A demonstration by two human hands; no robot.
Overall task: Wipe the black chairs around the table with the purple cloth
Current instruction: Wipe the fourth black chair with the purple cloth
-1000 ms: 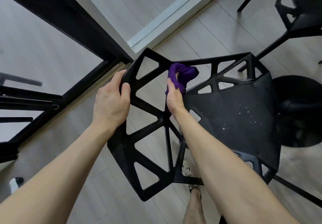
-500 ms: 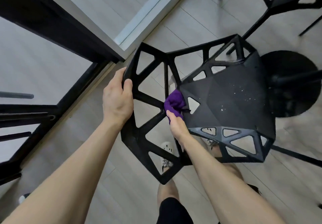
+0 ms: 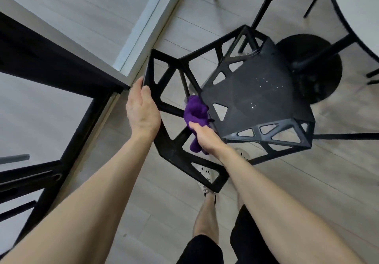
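The right hand (image 3: 203, 138) grips the bunched purple cloth (image 3: 194, 109), pressing it where the latticed backrest (image 3: 174, 153) meets the rear edge of the seat (image 3: 266, 103) of the black chair (image 3: 242, 91). The left hand (image 3: 141, 109) clasps the backrest's outer rim, steadying it. The wiping of this chair seems midway; next, the cloth probably needs sweeping across the speckled seat.

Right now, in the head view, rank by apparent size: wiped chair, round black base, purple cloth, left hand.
1. chair
2. round black base, partly hidden
3. purple cloth and left hand: too alike to rank
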